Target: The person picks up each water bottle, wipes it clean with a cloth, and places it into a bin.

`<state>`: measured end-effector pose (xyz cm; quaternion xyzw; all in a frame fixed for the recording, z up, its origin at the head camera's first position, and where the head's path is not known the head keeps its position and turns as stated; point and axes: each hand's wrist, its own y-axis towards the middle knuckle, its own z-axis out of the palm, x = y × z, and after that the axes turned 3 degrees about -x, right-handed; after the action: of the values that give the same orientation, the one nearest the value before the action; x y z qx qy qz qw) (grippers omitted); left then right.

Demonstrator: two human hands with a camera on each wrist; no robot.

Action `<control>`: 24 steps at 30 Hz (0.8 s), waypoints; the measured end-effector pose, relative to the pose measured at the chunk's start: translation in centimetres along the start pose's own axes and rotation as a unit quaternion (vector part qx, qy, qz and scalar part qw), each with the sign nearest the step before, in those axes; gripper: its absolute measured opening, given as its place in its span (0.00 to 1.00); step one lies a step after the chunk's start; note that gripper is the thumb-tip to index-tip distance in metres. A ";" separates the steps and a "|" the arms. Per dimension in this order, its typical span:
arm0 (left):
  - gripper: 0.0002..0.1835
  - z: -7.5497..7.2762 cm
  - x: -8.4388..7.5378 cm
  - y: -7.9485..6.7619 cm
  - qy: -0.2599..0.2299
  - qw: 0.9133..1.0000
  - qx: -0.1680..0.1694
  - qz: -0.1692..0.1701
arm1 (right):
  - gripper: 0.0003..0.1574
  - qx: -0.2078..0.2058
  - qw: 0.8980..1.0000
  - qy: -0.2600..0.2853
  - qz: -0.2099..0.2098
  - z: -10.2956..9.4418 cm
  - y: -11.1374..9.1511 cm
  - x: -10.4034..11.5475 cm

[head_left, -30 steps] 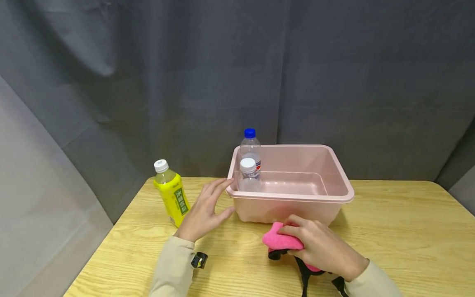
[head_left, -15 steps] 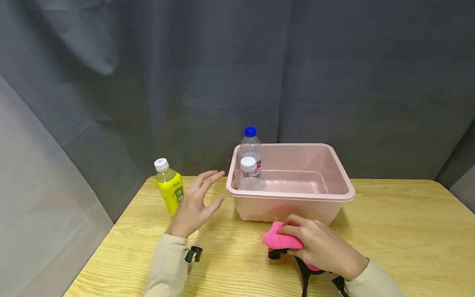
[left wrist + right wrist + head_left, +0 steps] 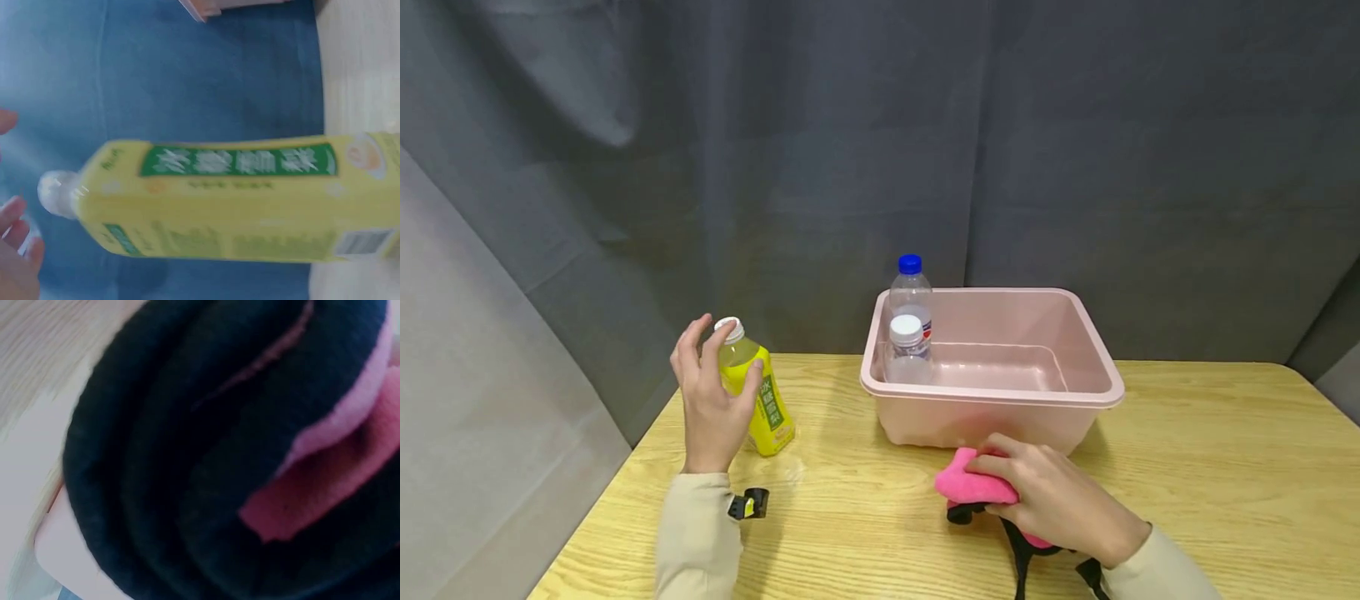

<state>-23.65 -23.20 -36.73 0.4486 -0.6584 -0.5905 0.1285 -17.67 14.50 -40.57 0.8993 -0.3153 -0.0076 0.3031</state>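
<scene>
A drink bottle (image 3: 772,400) with a yellow-green label and white cap stands upright at the left of the table. My left hand (image 3: 715,408) is up beside it, thumb and fingers spread, overlapping its cap and shoulder in the head view. In the left wrist view the fingers (image 3: 15,250) show a gap from the bottle cap (image 3: 57,192). My right hand (image 3: 1045,496) grips a soft pink and black rolled cloth item (image 3: 973,483) in front of the bin. Black straps hang from it. Its thick black folds with pink lining (image 3: 250,456) fill the right wrist view.
Behind my right hand stands a pink plastic bin (image 3: 1000,400). Inside its left end are a clear bottle with a blue cap (image 3: 911,287) and a shorter clear bottle with a white cap (image 3: 908,350). A dark curtain (image 3: 850,167) hangs behind the wooden table (image 3: 1210,467).
My left hand has moved left, away from the bin's corner, and up to the yellow bottle. My right hand keeps its hold on the pink and black cloth item.
</scene>
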 end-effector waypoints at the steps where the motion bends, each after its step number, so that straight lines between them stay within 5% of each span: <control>1: 0.29 0.0 0.3 -0.1 0.002 1.000 -0.004 -0.014 | 0.21 0.001 1.000 0.000 0.000 0.0 0.0 0.0; 7: 0.37 0.4 1.5 -0.8 -0.047 0.991 0.001 -0.124 | 0.21 0.002 1.000 -0.002 0.000 0.1 0.0 0.0; 16: 0.38 0.8 2.7 -1.6 -0.149 0.950 0.042 -0.270 | 0.20 0.008 1.000 0.000 0.004 0.1 0.1 0.0; 20: 0.35 1.0 3.3 -2.2 -0.169 0.933 0.077 -0.307 | 0.20 0.011 1.000 -0.003 0.003 0.1 0.0 0.0; 24: 0.33 1.2 3.7 -2.6 -0.168 0.927 0.097 -0.320 | 0.21 0.013 1.000 -0.003 0.002 0.2 -0.1 -0.1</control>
<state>-25.43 -24.94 -40.74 0.5397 -0.5462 -0.6001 -0.2242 -17.71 14.48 -40.78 0.9023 -0.3181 -0.0059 0.2909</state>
